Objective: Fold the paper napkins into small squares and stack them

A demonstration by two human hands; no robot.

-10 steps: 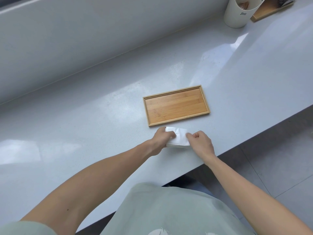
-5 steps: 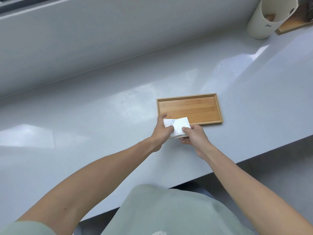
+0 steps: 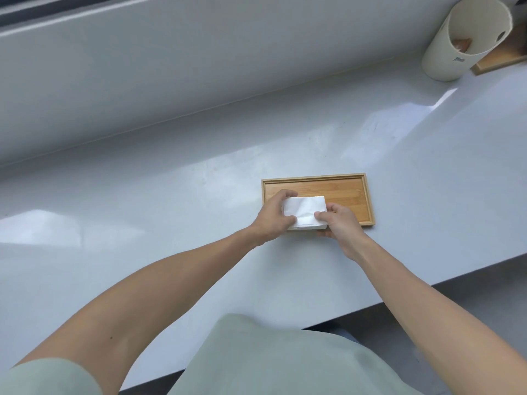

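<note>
Both hands hold a stack of folded napkins (image 3: 304,212) between them, over the near left corner of a wooden tray (image 3: 346,189). The left hand (image 3: 275,216) grips the left end of the stack: its fingers curl over the far left corner and its thumb lies across the near left edge. The right hand (image 3: 340,223) pinches the near right corner, with the thumb on top and the fingers underneath. The hands are close together, separated only by the width of the stack.

The stack is white and roughly rectangular. Several layered edges show along its near side. The top sheet shows a slight crease near its middle. The head view does not show whether the stack rests on the tray floor or is held just above it.

The tray is a shallow rectangular bamboo piece with a raised rim. It extends to the right of and beyond the hands, and its right half is uncovered. It lies flat on a pale grey glossy bench (image 3: 171,238).

Far beyond the right hand, at the back right of the bench, stands a cream cylindrical container (image 3: 453,58) with a small printed mark on its side. A brown item is visible inside it but cannot be identified. Just to the right of the container, the corner of a second wooden board (image 3: 496,65) is visible at the frame edge.

The person wears a pale green short-sleeved garment (image 3: 285,360).
</note>
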